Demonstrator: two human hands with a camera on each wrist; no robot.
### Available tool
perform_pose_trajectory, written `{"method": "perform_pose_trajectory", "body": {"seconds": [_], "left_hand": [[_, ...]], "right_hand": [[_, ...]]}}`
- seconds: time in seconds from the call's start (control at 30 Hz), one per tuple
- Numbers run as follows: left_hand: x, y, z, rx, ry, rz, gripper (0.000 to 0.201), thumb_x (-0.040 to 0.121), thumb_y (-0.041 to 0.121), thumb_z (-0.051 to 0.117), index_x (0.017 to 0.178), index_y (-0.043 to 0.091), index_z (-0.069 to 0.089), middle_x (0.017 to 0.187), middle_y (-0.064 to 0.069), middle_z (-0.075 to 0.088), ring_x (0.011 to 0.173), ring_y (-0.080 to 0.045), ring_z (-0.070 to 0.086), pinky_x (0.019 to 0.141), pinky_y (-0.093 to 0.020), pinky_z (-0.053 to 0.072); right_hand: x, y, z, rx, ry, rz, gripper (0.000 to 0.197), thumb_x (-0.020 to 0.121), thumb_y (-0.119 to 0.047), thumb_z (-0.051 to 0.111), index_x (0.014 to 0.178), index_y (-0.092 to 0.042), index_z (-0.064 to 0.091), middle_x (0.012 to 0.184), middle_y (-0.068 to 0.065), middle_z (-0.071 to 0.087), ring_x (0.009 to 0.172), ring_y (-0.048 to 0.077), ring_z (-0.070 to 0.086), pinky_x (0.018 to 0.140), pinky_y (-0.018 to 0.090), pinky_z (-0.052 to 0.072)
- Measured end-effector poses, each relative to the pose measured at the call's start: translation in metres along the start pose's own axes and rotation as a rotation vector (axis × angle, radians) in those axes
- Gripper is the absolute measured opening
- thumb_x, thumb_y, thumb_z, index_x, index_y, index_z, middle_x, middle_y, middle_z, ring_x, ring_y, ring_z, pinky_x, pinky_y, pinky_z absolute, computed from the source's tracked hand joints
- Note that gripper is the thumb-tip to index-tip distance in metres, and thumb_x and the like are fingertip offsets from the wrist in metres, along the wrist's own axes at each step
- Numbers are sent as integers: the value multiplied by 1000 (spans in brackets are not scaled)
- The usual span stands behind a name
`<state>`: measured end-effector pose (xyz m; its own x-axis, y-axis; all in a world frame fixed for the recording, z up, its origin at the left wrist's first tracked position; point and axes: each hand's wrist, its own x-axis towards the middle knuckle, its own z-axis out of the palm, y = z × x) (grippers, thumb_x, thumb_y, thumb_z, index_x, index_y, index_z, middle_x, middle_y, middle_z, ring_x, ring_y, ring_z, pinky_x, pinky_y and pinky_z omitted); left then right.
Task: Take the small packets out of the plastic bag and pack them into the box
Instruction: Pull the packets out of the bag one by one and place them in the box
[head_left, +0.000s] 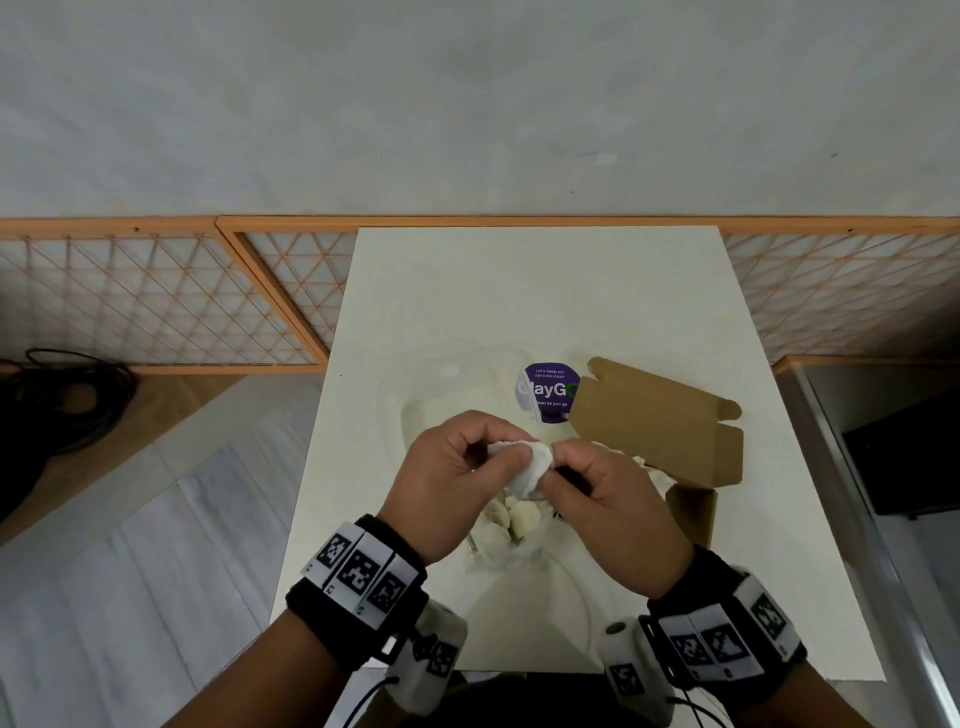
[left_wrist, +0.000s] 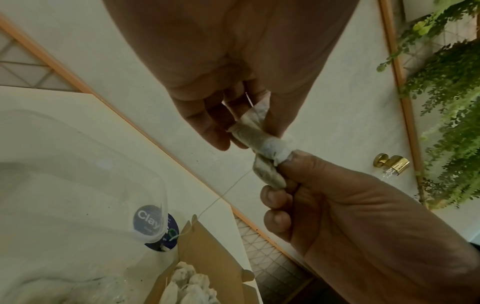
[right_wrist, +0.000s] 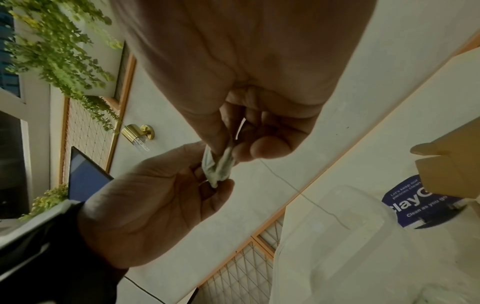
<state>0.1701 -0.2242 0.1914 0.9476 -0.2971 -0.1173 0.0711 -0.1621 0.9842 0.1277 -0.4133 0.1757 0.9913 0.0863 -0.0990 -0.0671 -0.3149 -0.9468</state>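
Observation:
Both hands hold one small white packet (head_left: 524, 467) above the table, a thin string hanging from it. My left hand (head_left: 457, 478) pinches its left end and my right hand (head_left: 587, 488) pinches its right end. In the left wrist view the crumpled packet (left_wrist: 259, 139) sits between both sets of fingers; in the right wrist view the packet (right_wrist: 218, 166) is pinched from both sides. Under the hands lies the clear plastic bag (head_left: 498, 525) with several packets inside. The open brown cardboard box (head_left: 660, 415) stands to the right, with packets in the box (left_wrist: 189, 286).
A purple round sticker (head_left: 550, 389) lies on the white table (head_left: 519, 291) beside the box lid. A wooden lattice screen (head_left: 156, 296) runs behind the table. Black cables (head_left: 62, 405) lie on the floor at left. The table's far half is bare.

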Motion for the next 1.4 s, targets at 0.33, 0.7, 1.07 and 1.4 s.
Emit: {"method": "perform_pose_trajectory", "body": {"seconds": [0.33,0.7,1.07,1.4], "left_hand": [[5,-5,-14,-140,47,-137,13,95,6,72,104,15,77,95,-6,79,89,-16,74,84,-23,57],[-14,-22,-41,-166,76,-180,5,94,-2,71,96,3,72,98,-24,76,99,-44,72,99,-54,56],[-21,-26,-51,-93,81,-191,6,84,21,74,90,20,74,95,-17,76,92,-37,72,96,-60,53],[-20,-17,-47,25,-51,-171,4,87,24,74,90,26,76,97,-17,73,76,-28,63,76,-44,54]], "right_hand": [[21,19,2,2,0,37,19,102,-17,64,110,-29,76,95,-10,75,85,11,70,76,29,58],[49,96,52,-945,-329,232,32,104,-39,50,130,-23,61,124,5,59,109,27,66,92,40,55],[50,96,48,-932,-339,300,11,103,-25,51,101,-21,61,110,1,59,98,23,61,85,35,54],[21,20,-11,-146,-198,231,6,100,-21,68,97,-24,73,90,3,75,77,23,66,69,32,56]]}}
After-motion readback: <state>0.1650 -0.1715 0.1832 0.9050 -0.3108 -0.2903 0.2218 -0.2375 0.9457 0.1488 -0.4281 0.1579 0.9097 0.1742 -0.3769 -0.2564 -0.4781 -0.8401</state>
